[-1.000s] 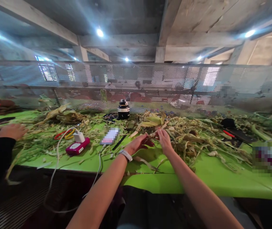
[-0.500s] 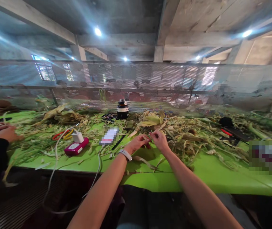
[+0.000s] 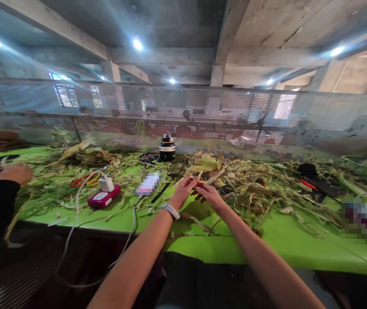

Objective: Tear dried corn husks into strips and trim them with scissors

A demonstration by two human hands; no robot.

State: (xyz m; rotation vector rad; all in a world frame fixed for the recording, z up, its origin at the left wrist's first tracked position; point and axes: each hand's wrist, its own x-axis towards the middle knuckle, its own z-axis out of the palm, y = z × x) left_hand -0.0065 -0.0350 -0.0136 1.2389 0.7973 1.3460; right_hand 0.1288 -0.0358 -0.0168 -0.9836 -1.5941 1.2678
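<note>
My left hand, with a pale band on its wrist, is closed in a pinch above the green table. A small pale strip of corn husk sticks up at its fingertips. My right hand meets it from the right, fingers bent together and their tips at the same spot; what they grip is mostly hidden. Just behind both hands lies a larger yellow-green corn husk. Loose husk strips are scattered on the table below my wrists.
Dry husk shreds spread widely over the table. To the left are a phone on a cable, a magenta power bank with a white plug, and a co-worker's hand. A black bottle stands by the mesh screen.
My hands have come together, their fingertips slightly apart before and now meeting. My right hand's fingers have turned leftward. The co-worker's hand at far left has shifted, and the view has tilted slightly.
</note>
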